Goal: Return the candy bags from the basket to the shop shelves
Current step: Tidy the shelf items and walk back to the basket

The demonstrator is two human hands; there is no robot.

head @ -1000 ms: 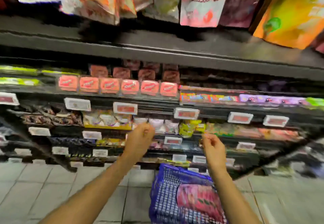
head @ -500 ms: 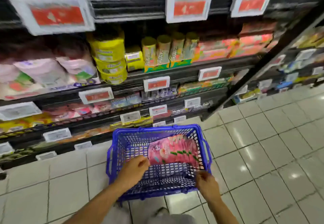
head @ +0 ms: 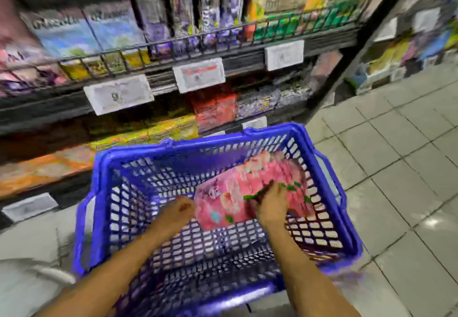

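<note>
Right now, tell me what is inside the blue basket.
The blue basket holds one pink candy bag, with both hands on it. Anything beneath the bag is hidden.

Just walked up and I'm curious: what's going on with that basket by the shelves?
A person is reaching into a blue basket standing on the tiled floor in front of the shop shelves. Both hands are on a pink candy bag lying inside: the left hand touches its left edge and the right hand rests on top. The picture is too blurred to show whether either hand grips it. The bag has not left the basket yet.
</note>
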